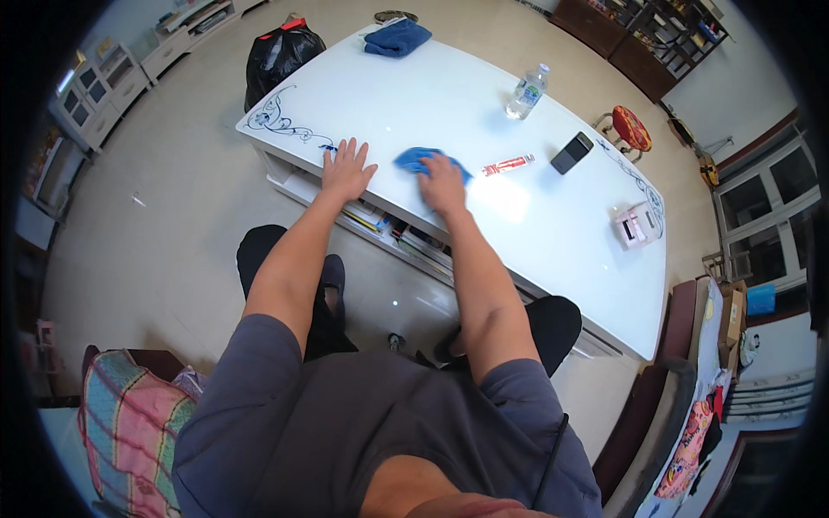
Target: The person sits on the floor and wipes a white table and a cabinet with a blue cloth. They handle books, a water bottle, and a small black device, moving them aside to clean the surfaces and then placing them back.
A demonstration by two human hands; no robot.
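Observation:
My left hand rests palm down near the front edge of a white glossy coffee table, its fingers spread and nothing in it. A blue cloth lies on the tabletop under my right hand, which grips it with bent fingers; part of the cloth is hidden by the hand. Just right of the cloth is a red-and-white printed packet, long and narrow. Farther right lies a dark handheld device, seemingly a phone. A clear plastic bottle with a blue-green label stands towards the far edge.
A folded dark blue cloth lies at the table's far left end, beside a black garbage bag on the floor. At the right end sits a pale pink box. Books fill the shelf below. A red-topped stool stands behind.

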